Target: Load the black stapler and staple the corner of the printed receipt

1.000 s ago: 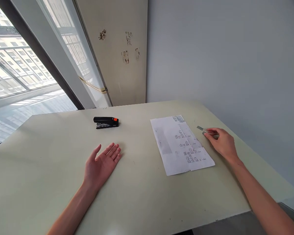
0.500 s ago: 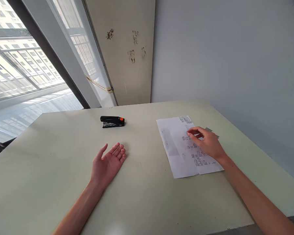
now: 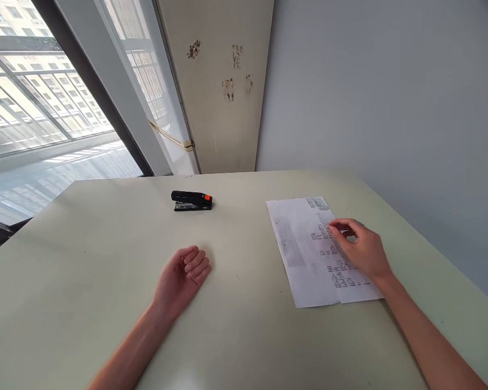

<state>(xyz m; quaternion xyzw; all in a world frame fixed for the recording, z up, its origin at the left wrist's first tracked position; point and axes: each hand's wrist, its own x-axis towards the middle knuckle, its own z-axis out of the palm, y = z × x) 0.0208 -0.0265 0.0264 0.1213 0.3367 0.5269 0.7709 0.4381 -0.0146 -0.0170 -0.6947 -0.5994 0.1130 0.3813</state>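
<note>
While left hand (image 3: 184, 277) lies curled, right hand (image 3: 361, 246) arches — pinched — over paper (image 3: 299, 252).

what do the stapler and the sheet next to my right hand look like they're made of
The stapler: probably black plastic outside, with a slight sheen and an orange patch; the silvery strip along its lower part suggests metal inside.

The sheet: thin white paper, matte, judging by the dark print, flat lie and thin edges. Your right hand covers part of it.
</note>
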